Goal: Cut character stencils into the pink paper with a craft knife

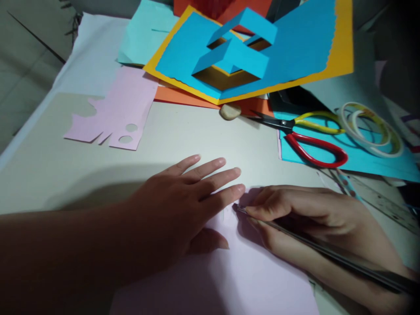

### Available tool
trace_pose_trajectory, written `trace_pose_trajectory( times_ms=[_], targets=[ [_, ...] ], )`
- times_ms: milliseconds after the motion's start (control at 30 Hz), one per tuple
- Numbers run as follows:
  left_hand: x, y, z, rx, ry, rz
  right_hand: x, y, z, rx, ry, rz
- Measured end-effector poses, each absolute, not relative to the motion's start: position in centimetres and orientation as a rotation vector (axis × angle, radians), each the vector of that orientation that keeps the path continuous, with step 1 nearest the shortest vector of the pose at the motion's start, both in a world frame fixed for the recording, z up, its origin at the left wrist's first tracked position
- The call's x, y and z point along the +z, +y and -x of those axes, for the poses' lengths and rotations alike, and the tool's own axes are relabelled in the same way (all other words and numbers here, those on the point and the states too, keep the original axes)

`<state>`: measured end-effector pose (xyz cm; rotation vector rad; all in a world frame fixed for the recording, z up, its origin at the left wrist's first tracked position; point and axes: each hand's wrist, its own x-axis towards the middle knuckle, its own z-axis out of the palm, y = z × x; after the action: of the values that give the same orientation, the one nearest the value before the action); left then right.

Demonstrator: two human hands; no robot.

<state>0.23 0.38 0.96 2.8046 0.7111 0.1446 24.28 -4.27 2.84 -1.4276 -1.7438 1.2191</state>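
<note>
Head view: a pale table (193,131) fills most of the scene, with dim tiled floor (29,65) beyond its left side. Across the far side stands a blue and yellow pop-up card (285,48), half unfolded. On the near side lies a plain pink sheet (256,271), its far part under the hands.

The left hand (187,201) reaches in from the left, palm down, fingers spread wide and gripping nothing; it rests over the sheet's far left part. The right hand (311,214), at the right, is closed in a pinch on a slim pen-like tool (328,251). The tool's long axis slants from near right to far left, and its tip sits just beside the left index finger, toward the near right. The right hand is the one that has the tool; whether the tip touches the sheet I cannot tell. Faint marks show just left of the tip.

At the far left lies a cut pink piece (126,100) with two round holes. At the right, scissors (285,126) lie near two tape rolls (390,146), and a small stone (230,112) sits by the scissor points.
</note>
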Motion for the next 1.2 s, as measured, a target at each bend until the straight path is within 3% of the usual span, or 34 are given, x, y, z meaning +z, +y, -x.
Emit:
trace_pose_trajectory(
  times_ms=[1200],
  targets=[
    [1.2, 0.4, -0.3, 0.155, 0.709, -2.815, 3.6, -4.1, -23.9, 1.092, -1.792, 1.546]
  ],
)
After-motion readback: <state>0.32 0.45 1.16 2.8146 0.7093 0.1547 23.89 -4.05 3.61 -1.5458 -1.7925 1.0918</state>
